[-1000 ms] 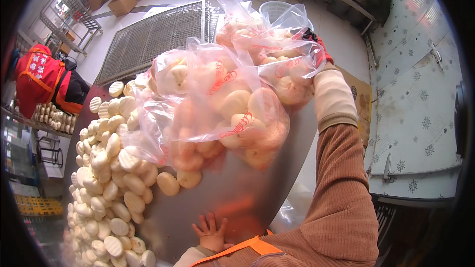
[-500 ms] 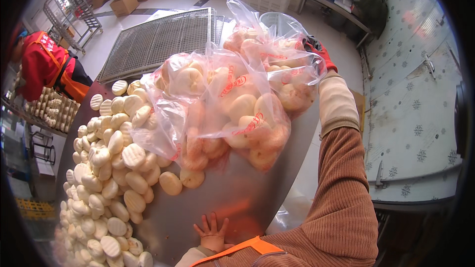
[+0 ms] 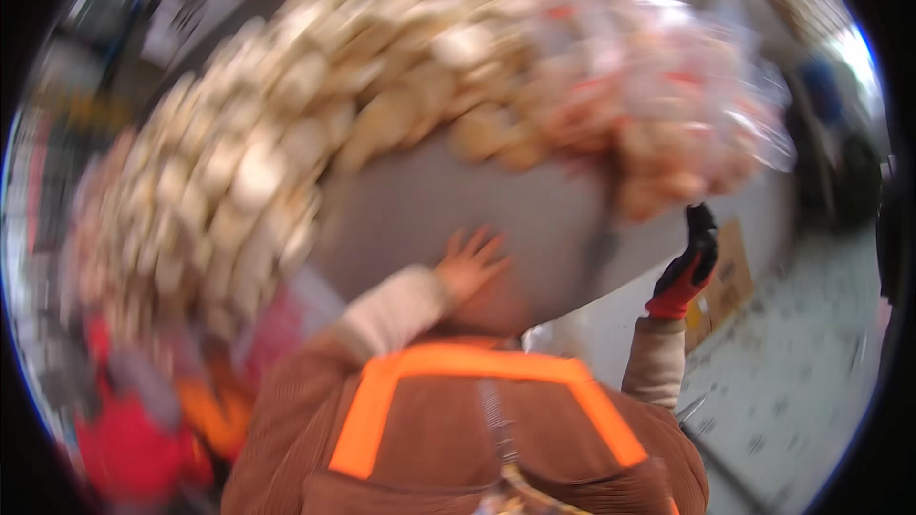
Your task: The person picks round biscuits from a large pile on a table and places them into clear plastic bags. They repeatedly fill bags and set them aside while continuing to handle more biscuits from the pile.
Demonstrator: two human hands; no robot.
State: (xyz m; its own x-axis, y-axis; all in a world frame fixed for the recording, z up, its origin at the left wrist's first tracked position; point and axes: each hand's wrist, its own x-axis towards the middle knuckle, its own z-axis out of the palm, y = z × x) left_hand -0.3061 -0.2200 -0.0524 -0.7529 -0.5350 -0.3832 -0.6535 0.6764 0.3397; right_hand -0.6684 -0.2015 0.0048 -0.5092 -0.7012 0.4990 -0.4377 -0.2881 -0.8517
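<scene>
A big heap of pale oval buns (image 3: 258, 172), smeared by motion, covers the left and far side of the grey metal table (image 3: 410, 210). Clear plastic bags of buns (image 3: 658, 86) with red print lie at the far right of the heap. My bare left hand (image 3: 469, 269) rests flat on the bare metal near my body, fingers spread, holding nothing. Out past the table's right edge is my right hand (image 3: 689, 267) in a black and red glove, fingers stretched upward. It is apart from the bags, just below them, and nothing shows in it.
At the lower left, people in red and orange clothing (image 3: 143, 439) stand close to the table, badly blurred. A cardboard box (image 3: 730, 277) is beyond my right hand. Pale patterned panelling (image 3: 801, 353) lies to the right, and a dark green bundle (image 3: 859, 181) is at the far right.
My view has swung left and down, so the table appears turned. My right hand has come away from the bags and drawn back toward me. My left hand still lies on the table.
</scene>
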